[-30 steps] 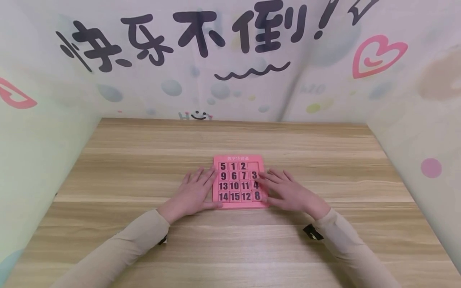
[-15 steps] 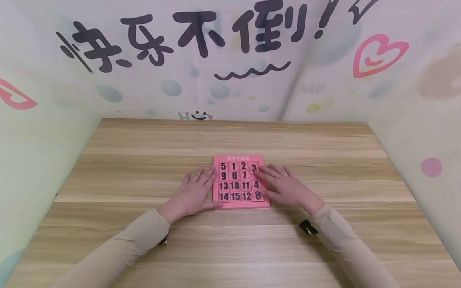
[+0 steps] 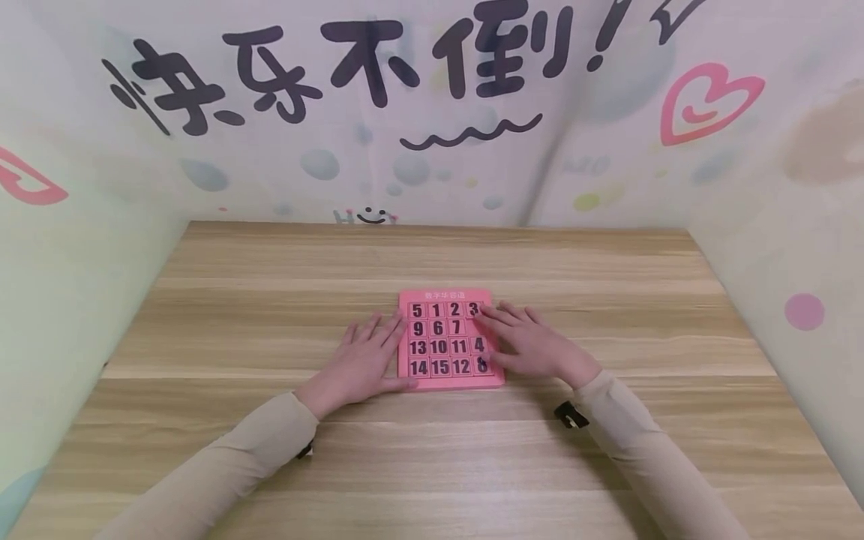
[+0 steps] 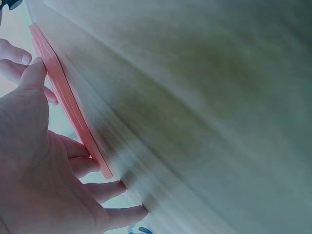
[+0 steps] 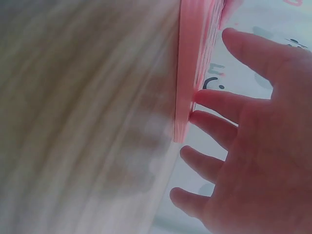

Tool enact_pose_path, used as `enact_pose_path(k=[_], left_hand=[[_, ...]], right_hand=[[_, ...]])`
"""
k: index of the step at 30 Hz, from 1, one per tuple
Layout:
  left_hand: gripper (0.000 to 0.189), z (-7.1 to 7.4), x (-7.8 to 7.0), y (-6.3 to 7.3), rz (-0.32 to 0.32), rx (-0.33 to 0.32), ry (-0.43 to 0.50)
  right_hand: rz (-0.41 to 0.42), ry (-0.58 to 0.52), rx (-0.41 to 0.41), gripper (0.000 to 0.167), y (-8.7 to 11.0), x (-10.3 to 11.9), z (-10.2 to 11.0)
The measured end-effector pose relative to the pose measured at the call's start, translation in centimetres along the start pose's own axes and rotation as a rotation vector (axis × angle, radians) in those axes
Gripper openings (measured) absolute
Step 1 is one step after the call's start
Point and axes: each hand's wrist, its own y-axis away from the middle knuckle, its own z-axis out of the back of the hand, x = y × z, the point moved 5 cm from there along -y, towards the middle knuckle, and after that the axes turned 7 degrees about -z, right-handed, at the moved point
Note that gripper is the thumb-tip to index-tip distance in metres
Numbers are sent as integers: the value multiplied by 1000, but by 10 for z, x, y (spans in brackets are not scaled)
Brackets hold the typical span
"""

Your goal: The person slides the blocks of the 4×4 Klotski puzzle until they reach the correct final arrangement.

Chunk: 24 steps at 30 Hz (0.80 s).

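Observation:
A pink sliding number puzzle [image 3: 445,382] lies flat on the table, its black-numbered tiles set in a shallow frame. Its top row reads 5, 1, 2, 3, and the bare slot [image 3: 475,328] is at the right end of the second row. My left hand [image 3: 361,367] rests along the left side, fingers spread, thumb touching the near left corner. From the right, my right hand [image 3: 536,345] reaches over the frame with fairly straight fingers. A fingertip touches the number 3 tile [image 3: 473,309], partly covering it; the thumb is over the number 8 tile [image 3: 481,365].
The wood-grain table [image 3: 432,465] runs back to a white printed cloth wall [image 3: 432,180] with black lettering. Similar pale walls stand at left and right. A black strap piece [image 3: 571,415] hangs under the right sleeve.
The number 3 tile has slid away from me, from the second row into the top right slot, with my right fingertip on it. My left hand has stayed in place.

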Motion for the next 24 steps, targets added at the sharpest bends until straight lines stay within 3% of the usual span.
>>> enact_pose_path(k=[7,14,24], left_hand=[[100,1,0,0,0,1,-8],[101,1,0,0,1,4,3],[102,1,0,0,-4,-1,-8]], right_hand=[[14,-15,4,63,3,-1,2],[100,6,-13,63,23,6,1],[156,55,-12,61,42,8,-4]])
